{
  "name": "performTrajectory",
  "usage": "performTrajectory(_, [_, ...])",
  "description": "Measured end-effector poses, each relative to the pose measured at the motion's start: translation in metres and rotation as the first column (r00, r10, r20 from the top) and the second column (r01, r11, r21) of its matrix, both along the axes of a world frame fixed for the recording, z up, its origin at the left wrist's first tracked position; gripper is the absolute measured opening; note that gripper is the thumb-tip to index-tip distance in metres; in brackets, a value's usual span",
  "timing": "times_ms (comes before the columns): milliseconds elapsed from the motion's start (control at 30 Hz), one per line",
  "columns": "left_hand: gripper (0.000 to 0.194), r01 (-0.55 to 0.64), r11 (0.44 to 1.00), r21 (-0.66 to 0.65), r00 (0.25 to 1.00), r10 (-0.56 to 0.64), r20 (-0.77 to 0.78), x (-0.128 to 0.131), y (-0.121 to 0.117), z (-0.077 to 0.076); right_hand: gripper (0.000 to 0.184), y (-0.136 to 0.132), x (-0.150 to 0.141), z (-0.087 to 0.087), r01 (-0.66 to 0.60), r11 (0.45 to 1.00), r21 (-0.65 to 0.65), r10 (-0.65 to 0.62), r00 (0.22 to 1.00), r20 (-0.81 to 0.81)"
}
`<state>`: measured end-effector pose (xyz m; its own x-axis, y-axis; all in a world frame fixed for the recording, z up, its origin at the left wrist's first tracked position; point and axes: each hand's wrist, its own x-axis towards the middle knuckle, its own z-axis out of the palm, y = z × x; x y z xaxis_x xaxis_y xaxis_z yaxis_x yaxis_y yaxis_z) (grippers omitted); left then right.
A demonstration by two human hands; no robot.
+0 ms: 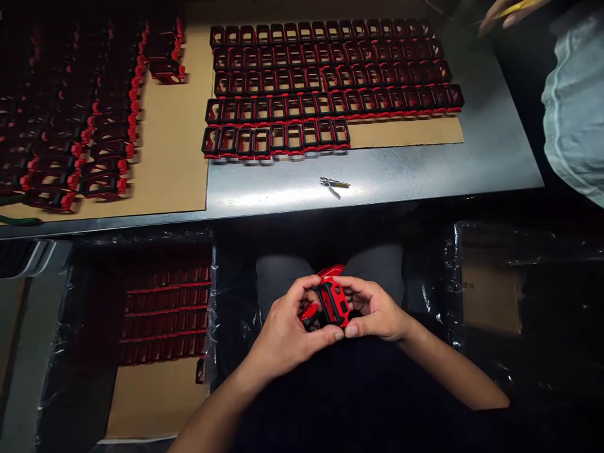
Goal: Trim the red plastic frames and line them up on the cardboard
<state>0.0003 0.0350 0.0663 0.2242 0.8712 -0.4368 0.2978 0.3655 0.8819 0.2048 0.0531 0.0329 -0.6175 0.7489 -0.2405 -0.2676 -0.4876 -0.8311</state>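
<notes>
Above my lap I hold a red and black plastic frame point(336, 302) between both hands, its red side with several cut-outs turned to the right. My left hand point(293, 327) is closed round its left edge, thumb along the bottom. On the other edge, my right hand point(375, 311) grips with the thumb low and the fingers at the top. More red and black parts show just behind the held frame, partly hidden by my fingers; I cannot tell whether they are separate frames. Nail clippers point(335, 185) lie open on the metal table in front of me.
Rows of similar frames point(278, 107) stand on cardboard on the metal table point(401, 170), with more stacked at left. Green-handled pliers point(21, 221) lie at the left edge. Below, a plastic-lined box point(155, 402) holds rows of frames; another box point(491, 296) stands right. A co-worker's hand point(495, 16) holds a yellow tool.
</notes>
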Motion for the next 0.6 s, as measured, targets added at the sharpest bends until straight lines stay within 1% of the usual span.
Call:
performTrajectory(67, [0.064, 0.021, 0.989, 0.149, 0.994, -0.004, -0.113, -0.0005, 0.0000, 0.0006, 0.068, -0.0004, -0.0003, -0.0012, -0.018, 0.999, -0.033, 0.017, 0.999, -0.034])
performTrajectory(100, [0.062, 0.038, 0.972, 0.233, 0.987, 0.000, -0.163, -0.0006, 0.0000, 0.0012, 0.066, -0.0008, -0.0006, -0.0019, -0.025, 0.998, -0.053, 0.023, 0.999, -0.047])
performTrajectory(167, [0.059, 0.088, 0.922, 0.376, 0.968, 0.010, -0.250, -0.0006, -0.0002, 0.0027, 0.060, -0.0018, -0.0014, -0.0034, -0.036, 0.994, -0.102, 0.029, 0.997, -0.069])
performTrajectory(233, [0.058, 0.138, 0.876, 0.463, 0.952, 0.012, -0.307, -0.0003, -0.0009, 0.0039, 0.053, -0.0031, -0.0024, -0.0044, -0.052, 0.987, -0.154, 0.036, 0.994, -0.105])
performTrajectory(300, [0.059, 0.178, 0.838, 0.517, 0.942, 0.007, -0.336, 0.0001, -0.0015, 0.0041, 0.047, -0.0042, -0.0032, -0.0047, -0.062, 0.981, -0.183, 0.034, 0.987, -0.156])
performTrajectory(433, [0.059, 0.234, 0.777, 0.585, 0.932, -0.007, -0.363, 0.0018, -0.0011, 0.0021, 0.043, -0.0048, -0.0037, -0.0044, -0.068, 0.980, -0.188, 0.027, 0.976, -0.215])
performTrajectory(533, [0.056, 0.255, 0.737, 0.626, 0.917, 0.021, -0.398, 0.0036, 0.0000, 0.0011, 0.041, -0.0042, -0.0038, -0.0048, -0.060, 0.986, -0.157, 0.026, 0.977, -0.212])
performTrajectory(600, [0.054, 0.260, 0.713, 0.651, 0.911, 0.042, -0.411, 0.0047, 0.0003, 0.0011, 0.037, -0.0041, -0.0043, -0.0054, -0.042, 0.992, -0.121, 0.021, 0.985, -0.172])
